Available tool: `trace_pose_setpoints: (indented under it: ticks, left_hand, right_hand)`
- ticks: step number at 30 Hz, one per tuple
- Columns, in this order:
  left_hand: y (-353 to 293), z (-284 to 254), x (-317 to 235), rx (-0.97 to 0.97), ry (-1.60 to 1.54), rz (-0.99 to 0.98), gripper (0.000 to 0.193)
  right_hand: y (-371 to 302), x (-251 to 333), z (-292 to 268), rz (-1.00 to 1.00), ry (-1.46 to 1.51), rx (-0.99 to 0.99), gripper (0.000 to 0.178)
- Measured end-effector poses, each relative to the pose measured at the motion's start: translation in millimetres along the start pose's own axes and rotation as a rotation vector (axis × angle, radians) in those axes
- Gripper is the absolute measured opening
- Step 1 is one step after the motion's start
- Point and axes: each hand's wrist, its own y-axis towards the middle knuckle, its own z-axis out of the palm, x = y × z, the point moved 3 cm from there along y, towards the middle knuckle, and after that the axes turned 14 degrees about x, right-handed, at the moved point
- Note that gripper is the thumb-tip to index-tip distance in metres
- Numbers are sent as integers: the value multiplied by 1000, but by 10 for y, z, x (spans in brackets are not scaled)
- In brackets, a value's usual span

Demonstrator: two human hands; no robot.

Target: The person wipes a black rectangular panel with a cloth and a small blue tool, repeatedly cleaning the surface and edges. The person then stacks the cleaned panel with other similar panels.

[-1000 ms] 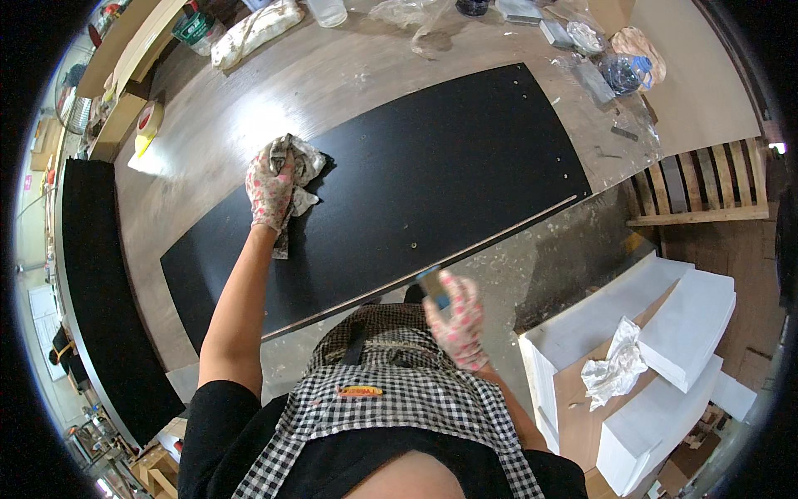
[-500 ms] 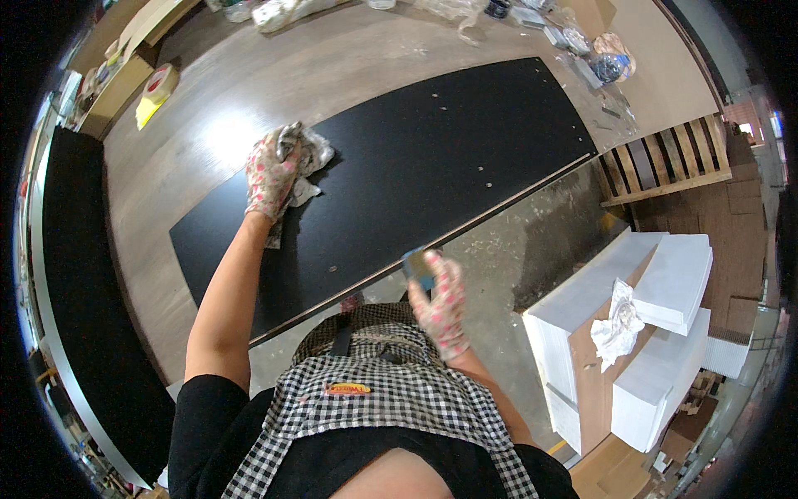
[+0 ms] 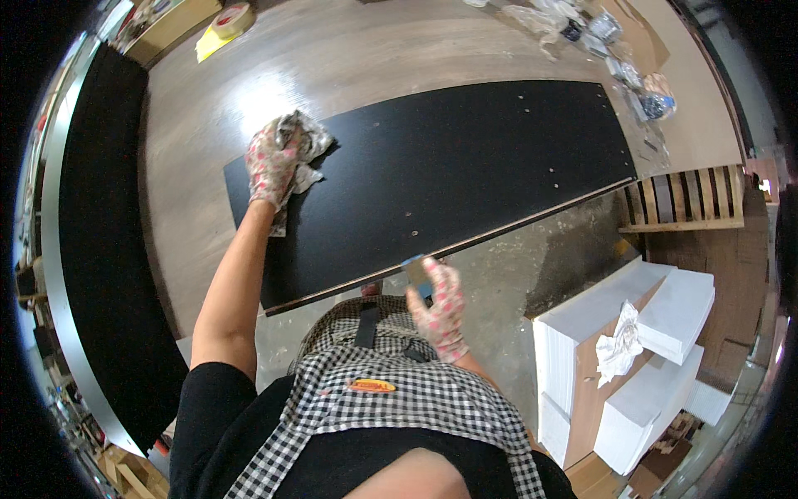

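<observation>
A long black panel (image 3: 449,158) with small holes lies on a wood-grain tabletop (image 3: 191,191). My left hand (image 3: 273,166), in a floral glove, is closed around a crumpled, stained white rag (image 3: 312,141) at the panel's left end. Part of the rag lies against the black surface, and the fingertips are partly hidden in its folds. My right hand (image 3: 440,312), gloved alike, is just off the panel's near edge, in front of my checked apron. Between its thumb and fingers is a small blue-and-grey block (image 3: 417,273), too blurred to name exactly.
Masking tape (image 3: 233,18) sits on yellow paper at the back left. Plastic bags and small packets (image 3: 615,50) lie at the far right. A slatted wooden rack (image 3: 690,198) and stacked white panels (image 3: 648,407) with crumpled paper (image 3: 618,345) stand right. A long black piece (image 3: 108,249) runs along the left.
The view has turned, so the panel and table sit differently in the picture. My left hand with the rag is closer to the panel's left end. My right hand still holds the block.
</observation>
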Motion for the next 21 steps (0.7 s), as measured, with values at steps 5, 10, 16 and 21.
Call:
trace_pose_setpoints:
  ticks: [5,10,16,21]
  left_hand:
    - [-50,-73,-73,3,6,-12,48]
    - [-115,-141,-64,2,-32,89,46]
    - [-359,-369,539,-27,26,30,38]
    - [-509,-317,986,-85,-373,33,33]
  right_hand:
    - [-81,240,270,-122,4,175,67]
    - [31,289,283,-132,-24,136,68]
    - [32,506,506,-323,35,350,64]
    - [-44,240,187,-97,12,177,62]
